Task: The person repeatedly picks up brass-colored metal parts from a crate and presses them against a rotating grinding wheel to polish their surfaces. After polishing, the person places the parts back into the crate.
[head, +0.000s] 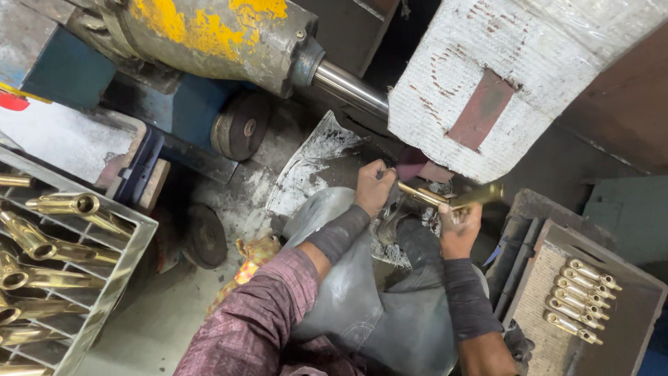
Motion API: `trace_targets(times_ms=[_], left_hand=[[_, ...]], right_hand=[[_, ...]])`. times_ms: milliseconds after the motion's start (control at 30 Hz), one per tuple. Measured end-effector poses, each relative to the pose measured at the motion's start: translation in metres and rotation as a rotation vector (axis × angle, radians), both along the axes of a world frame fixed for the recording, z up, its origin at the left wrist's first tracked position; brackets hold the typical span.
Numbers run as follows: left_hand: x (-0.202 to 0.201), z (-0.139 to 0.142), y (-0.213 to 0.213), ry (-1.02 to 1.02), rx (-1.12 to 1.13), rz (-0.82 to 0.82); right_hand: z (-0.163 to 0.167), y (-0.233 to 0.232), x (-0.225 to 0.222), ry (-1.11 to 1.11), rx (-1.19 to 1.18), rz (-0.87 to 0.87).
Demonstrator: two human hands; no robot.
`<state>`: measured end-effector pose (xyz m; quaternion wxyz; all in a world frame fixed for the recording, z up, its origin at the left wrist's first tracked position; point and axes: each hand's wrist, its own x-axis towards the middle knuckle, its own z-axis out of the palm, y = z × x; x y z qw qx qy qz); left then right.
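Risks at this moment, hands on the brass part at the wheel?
1. Both bare hands, left hand and right hand, grip the brass part right under the big cloth buffing wheel; fingers could likely touch it.
2. If the wheel snags the part, it may be flung out.
3. The arm sleeves and grey lap cover sit near the exposed steel shaft; loose fabric might catch.
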<state>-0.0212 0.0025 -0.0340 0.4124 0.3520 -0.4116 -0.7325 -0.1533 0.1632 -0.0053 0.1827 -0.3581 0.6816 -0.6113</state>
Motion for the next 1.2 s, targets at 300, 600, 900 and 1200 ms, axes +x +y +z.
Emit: trace_targets(times_ms=[300, 600, 900, 1200], left_hand=[[-0.001, -0.005, -0.004, -0.013, -0.039, 0.021], [-0.004, -0.011, 0.001, 0.024, -0.013, 0.059], [-0.004, -0.013, 0.001, 0.089, 0.053, 0.018], [-0.003, -0.014, 0.001, 0.057, 0.050, 0.016]], right_hand=[[0.005, -0.013, 0.005, -0.242, 0.139, -0.082], [0.018, 0.003, 0.011, 0.665, 0.256, -0.064], [0.034, -0.002, 0.015, 0.761, 0.251, -0.096], [0.043, -0.002, 0.010, 0.629, 0.202, 0.051]])
